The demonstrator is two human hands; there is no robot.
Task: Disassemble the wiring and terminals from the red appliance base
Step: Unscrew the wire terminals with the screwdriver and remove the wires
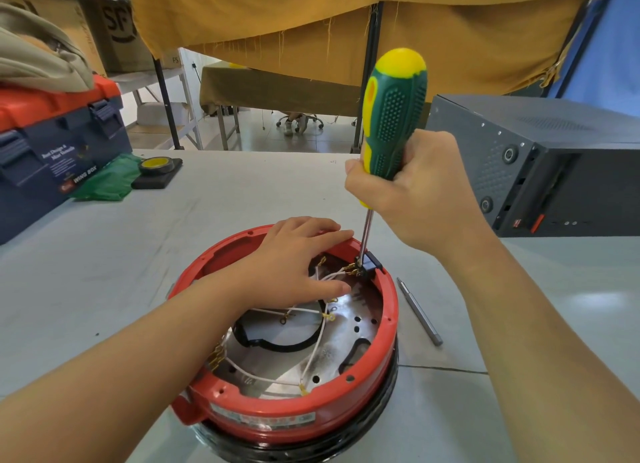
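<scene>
The red appliance base (388, 345) sits upturned on the grey table, close to me. White wires (320, 338) with yellow ring terminals cross its shiny metal floor. A black terminal block (371, 264) with brass tabs sits at the far right of the rim. My right hand (412, 192) grips a green and yellow screwdriver (393, 116) upright, its tip on the terminal block. My left hand (294, 262) rests flat with straight fingers on the far rim and over the wires.
A loose screwdriver bit (419, 311) lies on the table (138, 255) right of the base. A dark metal case (540, 165) stands at the right. At the left are a blue and orange toolbox (52, 144), a green bag (110, 182) and a tape roll (156, 165).
</scene>
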